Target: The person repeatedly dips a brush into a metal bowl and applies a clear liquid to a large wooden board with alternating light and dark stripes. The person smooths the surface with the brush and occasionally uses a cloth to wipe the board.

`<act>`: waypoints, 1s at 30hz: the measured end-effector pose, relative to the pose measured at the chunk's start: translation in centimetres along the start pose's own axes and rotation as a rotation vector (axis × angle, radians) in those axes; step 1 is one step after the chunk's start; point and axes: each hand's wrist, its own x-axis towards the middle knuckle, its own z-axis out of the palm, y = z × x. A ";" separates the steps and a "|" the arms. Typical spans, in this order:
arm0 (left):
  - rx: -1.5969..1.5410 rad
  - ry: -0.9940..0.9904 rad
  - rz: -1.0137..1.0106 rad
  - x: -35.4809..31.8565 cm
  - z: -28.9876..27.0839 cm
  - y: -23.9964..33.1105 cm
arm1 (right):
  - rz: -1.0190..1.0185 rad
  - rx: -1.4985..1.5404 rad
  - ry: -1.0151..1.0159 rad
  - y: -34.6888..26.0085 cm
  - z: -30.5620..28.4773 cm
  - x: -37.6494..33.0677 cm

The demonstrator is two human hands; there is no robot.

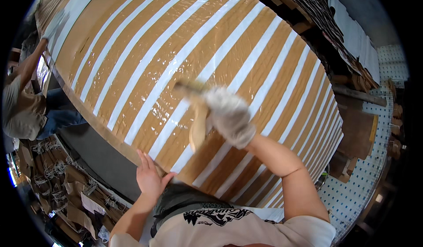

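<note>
My right hand (229, 115), in a white glove, grips a brush with a pale wooden handle (198, 126). The brush is smeared by motion, and its dark edge points left over the striped layer of paper. Brown and white bands alternate across these overlapping paper sheets (211, 40); many brown bands look wet and glossy. At the near left edge of the sheets, my bare left hand (149, 176) rests with its fingers stretched out and its thumb apart. It holds nothing.
Another person (26, 101) stands at the far left, with a gloved hand (55, 24) on the sheets' far end. Bundled brown pieces with white cords (57, 181) lie at lower left. Stacked sheets (352, 40) stand at far right, above a dotted tile surface (365, 176).
</note>
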 end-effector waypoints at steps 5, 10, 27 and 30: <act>0.016 -0.011 -0.045 -0.6 0.2 0.1 | -0.170 0.119 -0.071 2.5 -2.3 -3.8; 0.044 -0.039 -0.043 0.3 0.4 0.7 | 0.526 -0.032 0.061 11.4 -3.5 -0.8; 0.012 -0.084 -0.040 -0.5 0.2 0.2 | 0.552 0.072 0.013 -1.8 -4.6 -16.0; -0.027 -0.036 0.077 -1.3 0.5 -2.0 | 0.273 0.110 0.195 -8.4 -1.4 -20.1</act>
